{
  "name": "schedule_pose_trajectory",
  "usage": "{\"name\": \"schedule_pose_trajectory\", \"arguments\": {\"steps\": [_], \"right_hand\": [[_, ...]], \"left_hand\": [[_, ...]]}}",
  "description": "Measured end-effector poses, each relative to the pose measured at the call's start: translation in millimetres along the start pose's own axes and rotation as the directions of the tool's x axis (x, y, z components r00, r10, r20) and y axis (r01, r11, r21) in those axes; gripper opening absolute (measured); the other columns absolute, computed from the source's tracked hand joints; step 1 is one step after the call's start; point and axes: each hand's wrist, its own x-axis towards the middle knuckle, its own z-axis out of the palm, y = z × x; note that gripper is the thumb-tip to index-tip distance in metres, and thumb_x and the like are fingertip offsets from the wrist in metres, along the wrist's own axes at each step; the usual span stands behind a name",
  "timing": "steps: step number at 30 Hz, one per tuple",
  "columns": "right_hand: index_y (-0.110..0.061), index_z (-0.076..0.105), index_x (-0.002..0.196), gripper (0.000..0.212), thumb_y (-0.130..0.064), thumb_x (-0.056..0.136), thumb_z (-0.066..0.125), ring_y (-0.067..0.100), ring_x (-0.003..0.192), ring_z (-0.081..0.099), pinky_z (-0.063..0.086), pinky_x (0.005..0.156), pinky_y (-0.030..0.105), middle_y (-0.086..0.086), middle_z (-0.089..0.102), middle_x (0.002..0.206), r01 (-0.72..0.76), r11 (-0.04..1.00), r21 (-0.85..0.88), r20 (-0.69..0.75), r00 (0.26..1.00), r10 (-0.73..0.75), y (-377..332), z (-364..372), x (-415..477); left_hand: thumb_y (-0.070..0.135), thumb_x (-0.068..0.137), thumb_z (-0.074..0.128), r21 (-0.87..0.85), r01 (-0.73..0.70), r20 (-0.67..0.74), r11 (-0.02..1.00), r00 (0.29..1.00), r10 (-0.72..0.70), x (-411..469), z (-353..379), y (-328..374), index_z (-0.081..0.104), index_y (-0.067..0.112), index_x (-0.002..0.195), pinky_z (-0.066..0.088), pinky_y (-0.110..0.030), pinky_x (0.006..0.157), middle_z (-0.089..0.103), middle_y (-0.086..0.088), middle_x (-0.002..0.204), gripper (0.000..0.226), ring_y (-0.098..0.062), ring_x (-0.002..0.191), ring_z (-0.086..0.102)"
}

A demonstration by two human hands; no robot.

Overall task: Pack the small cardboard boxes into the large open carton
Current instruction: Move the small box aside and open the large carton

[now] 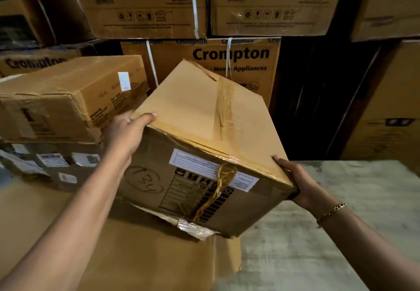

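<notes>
Between both hands, the taped cardboard box hangs tilted over flat cardboard. Left hand fingers grip its far-left corner; the right hand grips the near-right corner. Probably heavy, walls dented: hold corners, not tape.

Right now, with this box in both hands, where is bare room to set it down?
The grey surface right of the held box is bare, up to the stacked cartons at its far edge. The flat brown cardboard on the near left is also free. Crowded: the far left, where worn boxes are piled.
</notes>
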Motion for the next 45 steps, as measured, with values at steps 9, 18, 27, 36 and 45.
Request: {"name": "schedule_pose_trajectory", "arguments": {"steps": [9, 18, 27, 36, 45], "right_hand": [[-0.001, 0.067, 0.114, 0.043, -0.041, 0.098, 0.059, 0.029, 0.077, 0.071, 0.056, 0.057, 0.032, 0.015, 0.076, 0.087, -0.19, 0.982, 0.02, -0.126, 0.974, 0.191, 65, -125, -14], [-0.013, 0.06, 0.102, 0.052, -0.062, 0.097, 0.046, 0.027, 0.092, 0.057, 0.049, 0.078, 0.038, 0.012, 0.061, 0.1, -0.331, 0.924, -0.191, -0.103, 0.943, 0.317, 77, -188, -43], [-0.034, 0.061, 0.133, 0.069, -0.081, 0.087, 0.04, 0.022, 0.118, 0.059, 0.05, 0.094, 0.049, -0.003, 0.062, 0.135, -0.08, 0.977, -0.197, 0.046, 0.995, 0.091, 51, -208, -60], [-0.037, 0.069, 0.123, 0.064, -0.082, 0.083, 0.048, 0.017, 0.108, 0.065, 0.053, 0.08, 0.039, -0.01, 0.071, 0.122, 0.139, 0.981, -0.138, 0.027, 0.99, -0.137, -27, -223, -100], [-0.04, 0.045, 0.133, 0.047, -0.057, 0.092, 0.061, 0.028, 0.104, 0.065, 0.057, 0.083, 0.054, 0.001, 0.064, 0.119, 0.065, 0.95, -0.305, -0.105, 0.989, -0.102, -23, -196, -95]], "left_hand": [[0.057, 0.091, 0.056, 0.503, -0.387, 0.174, 0.773, 0.921, 0.348, -102, 146, 92, 0.06, 0.021, 0.132, 0.049, -0.027, 0.065, 0.072, -0.003, 0.102, 0.054, -0.017, 0.079, 0.064], [0.054, 0.091, 0.046, 0.639, -0.579, 0.317, 0.506, 0.798, 0.513, -211, 246, 122, 0.054, 0.012, 0.138, 0.053, -0.029, 0.069, 0.069, -0.008, 0.125, 0.064, -0.024, 0.099, 0.069], [0.053, 0.095, 0.038, 0.628, -0.664, 0.547, 0.407, 0.748, 0.377, -282, 305, 130, 0.033, 0.009, 0.153, 0.034, -0.059, 0.11, 0.036, -0.016, 0.158, 0.073, -0.043, 0.139, 0.039], [0.074, 0.085, 0.047, 0.367, -0.839, 0.779, 0.403, 0.513, 0.361, -301, 320, 135, 0.045, 0.02, 0.146, 0.04, -0.041, 0.105, 0.045, -0.004, 0.152, 0.081, -0.027, 0.138, 0.042], [0.091, 0.065, 0.046, 0.457, 0.032, 0.444, 0.889, 0.858, -0.259, -158, 195, 40, 0.025, 0.033, 0.156, 0.027, -0.058, 0.115, 0.026, -0.004, 0.163, 0.111, -0.033, 0.145, 0.031]]}}
